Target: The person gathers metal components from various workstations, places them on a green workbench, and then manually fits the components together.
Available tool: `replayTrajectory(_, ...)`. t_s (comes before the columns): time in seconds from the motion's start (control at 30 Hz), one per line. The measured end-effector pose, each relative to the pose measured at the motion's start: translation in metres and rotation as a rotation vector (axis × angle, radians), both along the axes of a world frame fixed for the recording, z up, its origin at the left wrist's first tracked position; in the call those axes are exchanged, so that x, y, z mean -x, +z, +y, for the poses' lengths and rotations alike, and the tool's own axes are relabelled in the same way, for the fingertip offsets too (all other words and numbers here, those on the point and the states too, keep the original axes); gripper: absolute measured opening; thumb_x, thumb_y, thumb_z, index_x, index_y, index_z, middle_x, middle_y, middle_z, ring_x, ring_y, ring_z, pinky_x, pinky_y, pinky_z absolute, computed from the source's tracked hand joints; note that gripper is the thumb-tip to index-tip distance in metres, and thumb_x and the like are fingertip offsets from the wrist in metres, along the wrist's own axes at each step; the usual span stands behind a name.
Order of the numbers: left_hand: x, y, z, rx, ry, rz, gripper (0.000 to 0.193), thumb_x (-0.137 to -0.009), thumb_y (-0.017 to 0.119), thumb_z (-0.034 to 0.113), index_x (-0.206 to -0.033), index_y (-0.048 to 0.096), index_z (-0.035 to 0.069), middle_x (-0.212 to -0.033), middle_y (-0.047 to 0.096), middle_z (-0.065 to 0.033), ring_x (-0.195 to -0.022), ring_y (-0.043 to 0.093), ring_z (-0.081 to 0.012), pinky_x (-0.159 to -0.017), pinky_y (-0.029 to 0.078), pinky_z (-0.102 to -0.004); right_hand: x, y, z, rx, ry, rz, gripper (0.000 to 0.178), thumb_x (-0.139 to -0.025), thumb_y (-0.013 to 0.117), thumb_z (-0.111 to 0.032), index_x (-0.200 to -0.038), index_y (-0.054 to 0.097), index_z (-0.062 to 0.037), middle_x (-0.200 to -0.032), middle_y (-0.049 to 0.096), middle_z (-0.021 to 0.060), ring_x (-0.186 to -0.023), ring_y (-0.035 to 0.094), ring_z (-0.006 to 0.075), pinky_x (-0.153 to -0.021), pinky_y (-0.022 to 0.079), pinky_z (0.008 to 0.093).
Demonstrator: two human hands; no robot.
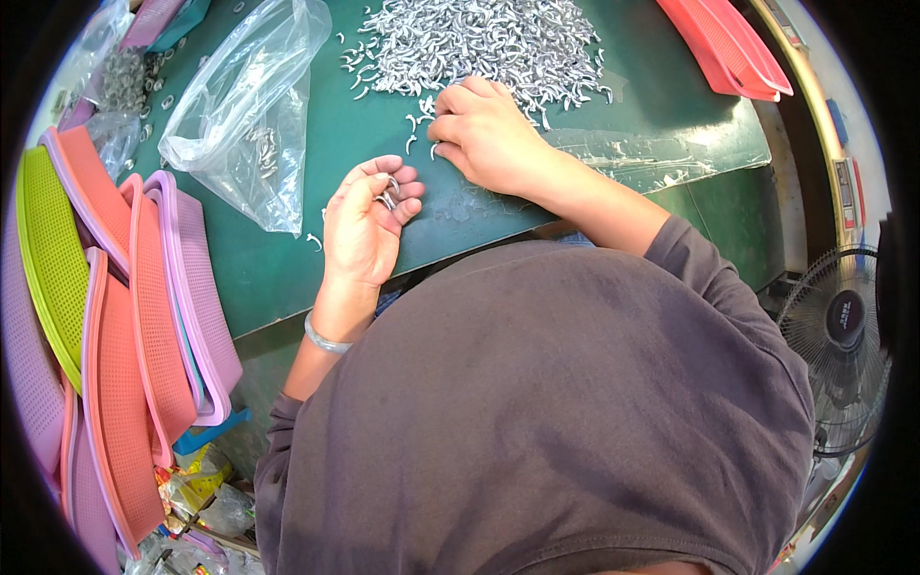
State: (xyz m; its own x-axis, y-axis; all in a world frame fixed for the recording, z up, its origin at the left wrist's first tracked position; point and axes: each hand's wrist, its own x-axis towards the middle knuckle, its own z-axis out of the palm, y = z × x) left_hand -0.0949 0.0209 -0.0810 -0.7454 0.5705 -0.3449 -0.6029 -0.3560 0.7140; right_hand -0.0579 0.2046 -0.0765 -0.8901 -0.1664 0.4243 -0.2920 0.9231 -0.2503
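A large pile of small curved silver metal pieces point(479, 40) lies at the far middle of the green table point(273, 278). My left hand point(364, 225), palm turned up and fingers curled, holds a few of these curved pieces point(388, 195) between thumb and fingers. At the pile's near edge, my right hand point(491, 139) reaches in palm down, its fingers bent and drawn together among loose pieces. What its fingertips hold is hidden. A few stray pieces lie between the two hands and left of my left wrist.
A clear plastic bag point(254, 115) with some pieces in it lies left of the pile. Stacked purple, orange and green perforated baskets point(120, 383) crowd the left side. Red baskets point(724, 53) stand far right. A fan point(839, 345) is at the right.
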Motion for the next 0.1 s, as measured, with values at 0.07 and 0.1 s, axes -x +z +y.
replayTrajectory(0.07,0.0035,-0.0057,-0.0014,0.025,-0.052,0.052,0.019,-0.083,0.049,0.009,-0.099,0.051,-0.001,-0.086,0.058,-0.0122,-0.072,0.058,-0.0204,-0.064,0.048,-0.028,0.0019,-0.0011,-0.0002,0.017,0.034,-0.002,0.011,-0.067,0.063,-0.012,-0.079,0.062,-0.0092,-0.089,0.053,0.0019,-0.088,0.047,0.0211,-0.077,0.035,0.0364)
replayTrajectory(0.1,0.0041,-0.0038,0.0,0.095,-0.082,0.086,0.02,-0.081,0.052,0.009,-0.1,0.051,0.001,-0.088,0.058,-0.012,-0.074,0.058,-0.021,-0.065,0.049,-0.0288,0.0029,-0.0016,-0.0002,0.026,0.051,-0.003,0.012,-0.067,0.063,-0.012,-0.079,0.062,-0.0093,-0.089,0.053,0.002,-0.088,0.047,0.0214,-0.077,0.035,0.0373)
